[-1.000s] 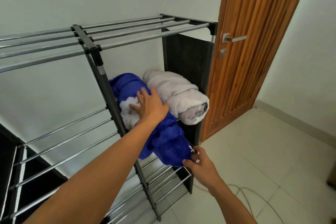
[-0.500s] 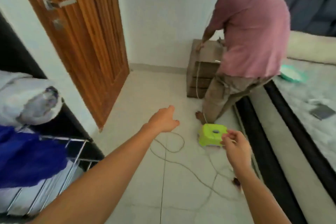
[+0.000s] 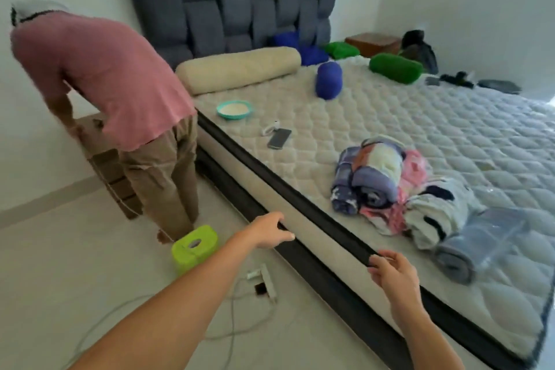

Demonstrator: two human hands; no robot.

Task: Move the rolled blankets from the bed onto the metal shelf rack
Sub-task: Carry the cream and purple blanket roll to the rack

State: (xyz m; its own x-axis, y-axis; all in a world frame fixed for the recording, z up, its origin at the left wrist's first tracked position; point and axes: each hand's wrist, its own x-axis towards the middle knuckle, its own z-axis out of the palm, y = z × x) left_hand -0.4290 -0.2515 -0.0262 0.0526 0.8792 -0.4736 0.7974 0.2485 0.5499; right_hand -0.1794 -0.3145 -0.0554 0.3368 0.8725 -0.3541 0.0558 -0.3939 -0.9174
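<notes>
Several rolled blankets lie in a heap near the bed's (image 3: 315,237) front edge: a purple patterned roll (image 3: 368,177), a pink one (image 3: 411,174) behind it, a black-and-white roll (image 3: 435,213) and a grey-blue roll in clear plastic (image 3: 477,243). My left hand (image 3: 265,231) hovers over the floor just short of the mattress edge, fingers apart, holding nothing. My right hand (image 3: 393,273) is raised in front of the mattress edge, fingers loosely spread and empty. The metal shelf rack is out of view.
A person in a pink shirt (image 3: 102,75) bends over a wooden nightstand (image 3: 102,156) at the left. A green stool (image 3: 195,246), a power strip (image 3: 264,279) and cables lie on the floor. A bolster (image 3: 237,69), bowl (image 3: 234,109), phone (image 3: 279,138) and small blue and green pillows lie on the mattress.
The view has swung from the rack, past the door, to the bed. Both hands let go of the blue blanket on the rack and now reach empty toward the bed.
</notes>
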